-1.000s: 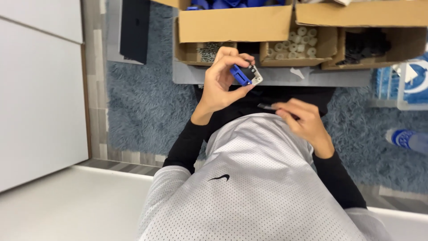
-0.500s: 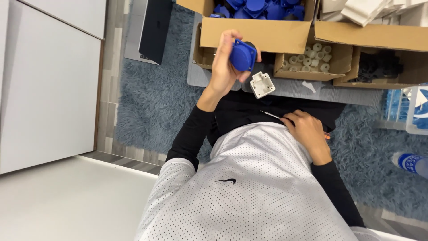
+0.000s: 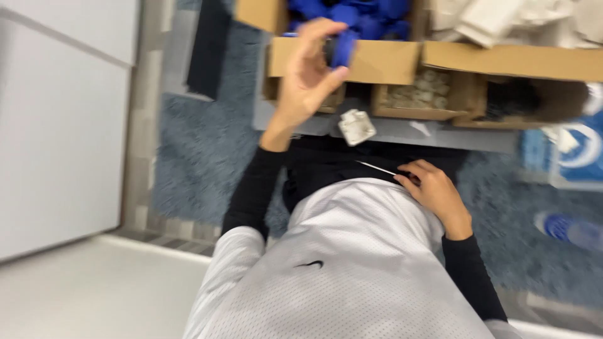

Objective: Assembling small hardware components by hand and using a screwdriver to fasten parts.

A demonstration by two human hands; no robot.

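Here the left hand [image 3: 308, 75] is raised and grips a blue part [image 3: 342, 49] with its fingertips, just before the box [image 3: 377, 59] of blue parts. The right hand [image 3: 436, 194] rests low at the lap, closed around a thin tool [image 3: 377, 167]. A white piece [image 3: 357, 127] lies between the hands, nearer the left.

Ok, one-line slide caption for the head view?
Left hand lifts blue part toward cardboard box; right hand holds thin tool.

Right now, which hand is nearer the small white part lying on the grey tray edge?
Left. The left hand, holding a blue part, is just up and left of the white part; the right hand, holding a thin tool, sits lower right, farther off.
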